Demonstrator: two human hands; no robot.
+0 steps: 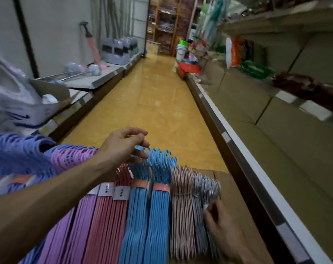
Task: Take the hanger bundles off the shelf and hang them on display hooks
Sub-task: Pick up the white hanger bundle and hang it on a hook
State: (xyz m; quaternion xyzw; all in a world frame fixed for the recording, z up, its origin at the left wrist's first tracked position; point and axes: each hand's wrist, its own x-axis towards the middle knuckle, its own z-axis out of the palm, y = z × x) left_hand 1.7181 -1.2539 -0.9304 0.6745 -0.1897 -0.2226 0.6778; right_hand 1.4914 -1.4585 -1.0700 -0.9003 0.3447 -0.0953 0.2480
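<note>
Several bundles (148,212) lie packed; left hand (123,145) pinches blue hooks (158,157), right hand (222,225) at 5 o'clock seemingly pinches grey hangers (203,189) — neighbours may snag.

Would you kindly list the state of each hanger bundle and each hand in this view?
Left hand: fingers curled, touching the blue bundle's hooks.
Right hand: fingers on the grey hanger bundle's edge.
Blue hanger bundles: two, banded, lying flat.
Pink hanger bundles: banded, labelled, lying flat.
Purple hanger bundles: lying flat.
Beige hanger bundle: tied, lying flat.
Grey hanger bundle: lying flat.
</note>
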